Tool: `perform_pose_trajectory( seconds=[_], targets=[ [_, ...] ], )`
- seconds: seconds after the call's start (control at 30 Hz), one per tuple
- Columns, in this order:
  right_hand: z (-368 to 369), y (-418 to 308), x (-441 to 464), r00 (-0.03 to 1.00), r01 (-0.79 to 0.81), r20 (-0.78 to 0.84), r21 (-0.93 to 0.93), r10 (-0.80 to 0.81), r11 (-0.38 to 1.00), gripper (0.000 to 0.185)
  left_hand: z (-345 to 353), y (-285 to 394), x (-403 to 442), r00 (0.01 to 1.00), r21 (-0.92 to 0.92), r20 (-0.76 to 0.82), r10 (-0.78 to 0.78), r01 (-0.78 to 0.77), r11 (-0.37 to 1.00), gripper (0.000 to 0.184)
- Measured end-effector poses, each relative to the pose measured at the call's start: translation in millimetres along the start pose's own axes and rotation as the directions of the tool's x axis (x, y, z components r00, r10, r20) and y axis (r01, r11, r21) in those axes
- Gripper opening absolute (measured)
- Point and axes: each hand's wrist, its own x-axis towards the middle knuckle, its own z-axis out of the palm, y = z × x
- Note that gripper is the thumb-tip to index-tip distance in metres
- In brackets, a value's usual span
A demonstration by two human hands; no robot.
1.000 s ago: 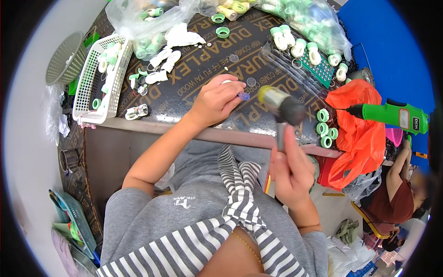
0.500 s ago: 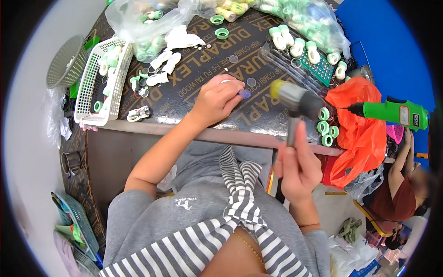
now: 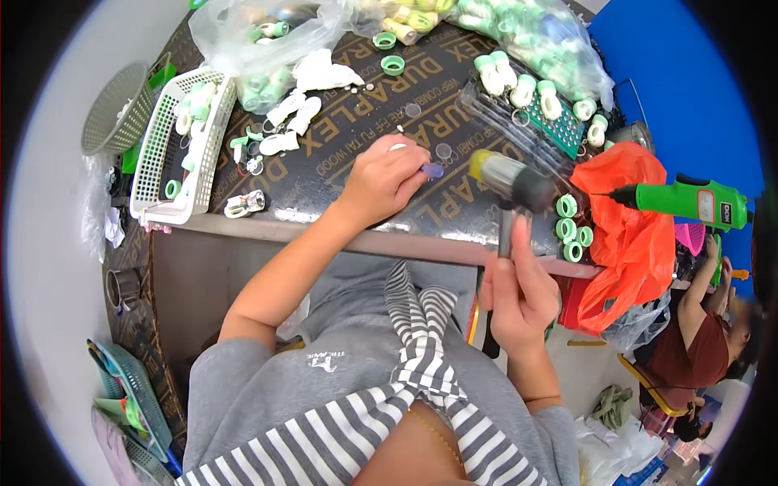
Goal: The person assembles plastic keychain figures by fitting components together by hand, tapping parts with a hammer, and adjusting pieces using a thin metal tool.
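Observation:
In my right hand (image 3: 523,304) is a mallet, raised in front of the table edge, its handle gripped between thumb and fingers. The mallet (image 3: 510,180) has one yellow face and one black face, and its head is slightly blurred. On the dark board my left hand (image 3: 385,182) is closed around a small piece; a translucent purple end (image 3: 433,171) sticks out beside the fingertips, and the rest is hidden. A bit of white shows above the knuckles. Right beside that hand lies a clear round disc (image 3: 443,151), with a second one farther back.
White and green parts fill a white basket (image 3: 174,209) on the left and a plastic bag (image 3: 535,32) at the back. Green rings (image 3: 566,230) sit at the right edge, near an orange bag (image 3: 628,211) and a green electric screwdriver (image 3: 689,202). Another person (image 3: 697,324) sits at far right.
The mallet and my right hand have shifted slightly left. My left hand stays at the same place on the board, still closed.

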Motion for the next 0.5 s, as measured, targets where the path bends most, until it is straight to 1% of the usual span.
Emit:
perform_pose_trajectory(
  seconds=[0.03, 0.1, 0.13, 0.23, 0.3, 0.33, 0.4, 0.43, 0.5],
  targets=[
    [5.8, -2.1, 7.3, 0.998, 0.047, 0.037, -0.066, -0.045, 0.997, 0.043, -0.1, 1.5, 0.2, 1.000, 0.012, -0.008, -0.003, 0.003, 1.000, 0.020],
    [14.1, 8.9, 7.9, 0.993, 0.033, 0.117, -0.120, -0.018, 0.992, 0.044, 0.2, 1.0, 3.0, 1.000, 0.024, -0.014, -0.001, 0.001, 1.000, 0.021],
    [10.1, 7.7, 7.2, 0.991, -0.040, 0.126, -0.083, 0.050, 0.996, 0.044, 1.2, 0.8, 3.8, 1.000, 0.025, 0.000, 0.002, -0.002, 1.000, 0.021],
    [3.9, 2.3, 2.3, 0.999, -0.018, -0.052, -0.025, 0.016, 1.000, 0.045, -0.3, -1.4, 1.6, 1.000, 0.022, 0.009, -0.016, 0.016, 1.000, 0.020],
    [13.6, 4.6, 13.3, 0.990, 0.124, 0.088, -0.174, -0.110, 0.977, 0.046, -0.1, 1.6, 1.7, 1.000, 0.017, -0.015, 0.002, -0.002, 1.000, 0.018],
    [17.2, 11.6, 8.0, 0.991, 0.036, 0.136, -0.160, -0.015, 0.987, 0.045, 0.9, 2.5, 1.5, 1.000, 0.010, -0.015, 0.009, -0.009, 1.000, 0.018],
    [11.7, 11.5, 4.6, 0.987, -0.133, 0.077, -0.127, 0.144, 0.983, 0.043, -0.9, -0.5, 2.2, 1.000, 0.053, 0.027, 0.001, -0.002, 0.999, 0.018],
    [11.4, 17.6, 8.7, 0.994, -0.106, -0.031, -0.088, 0.103, 0.990, 0.043, -1.3, 0.3, 0.5, 1.000, 0.039, 0.008, 0.005, -0.005, 0.999, 0.018],
    [4.5, 28.0, 22.7, 0.972, -0.200, -0.131, -0.032, 0.194, 0.979, 0.041, -4.5, -0.6, 1.2, 1.000, 0.038, 0.030, 0.002, -0.003, 0.999, 0.018]
  ],
)
